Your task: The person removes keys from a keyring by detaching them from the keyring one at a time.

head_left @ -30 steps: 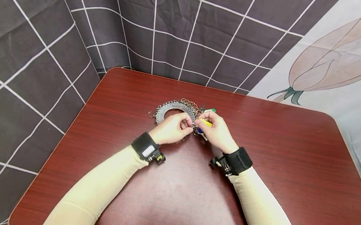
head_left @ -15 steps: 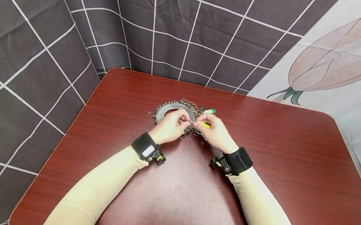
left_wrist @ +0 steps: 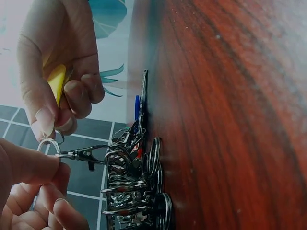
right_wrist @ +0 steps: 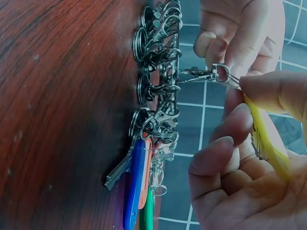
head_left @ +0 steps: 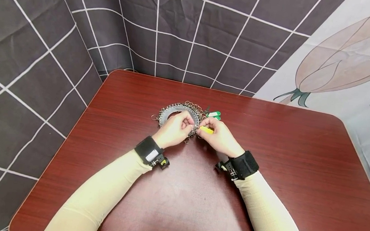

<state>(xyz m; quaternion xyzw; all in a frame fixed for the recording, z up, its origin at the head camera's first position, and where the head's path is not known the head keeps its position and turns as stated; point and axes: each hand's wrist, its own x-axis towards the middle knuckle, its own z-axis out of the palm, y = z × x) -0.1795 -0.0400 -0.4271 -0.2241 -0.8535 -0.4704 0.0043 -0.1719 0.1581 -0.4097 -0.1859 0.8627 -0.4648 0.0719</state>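
Observation:
A grey ring-shaped disc (head_left: 165, 119), its edge lined with metal clasps and split rings, lies on the table beneath both hands. My left hand (head_left: 174, 130) pinches a small split ring (left_wrist: 48, 142) joined to a lobster clasp (left_wrist: 84, 154), which reaches up from the disc's edge. My right hand (head_left: 220, 135) grips a yellow key tag (right_wrist: 268, 139) between thumb and fingers, and a key shows partly behind the tag. The tag's small ring meets the split ring at the fingertips; whether they are linked I cannot tell.
Green key tags (head_left: 213, 114) lie just beyond the right hand. A blue tag (right_wrist: 136, 184), an orange tag (right_wrist: 145, 189) and a key (right_wrist: 118, 172) hang from the disc's edge. The red-brown table (head_left: 178, 202) ends at a dark gridded curtain (head_left: 177, 49).
Both hands have shifted slightly left at the fingertips. The yellow tag has moved a little left and down with the right hand. A second green tag shows more now; the blue tag is hidden.

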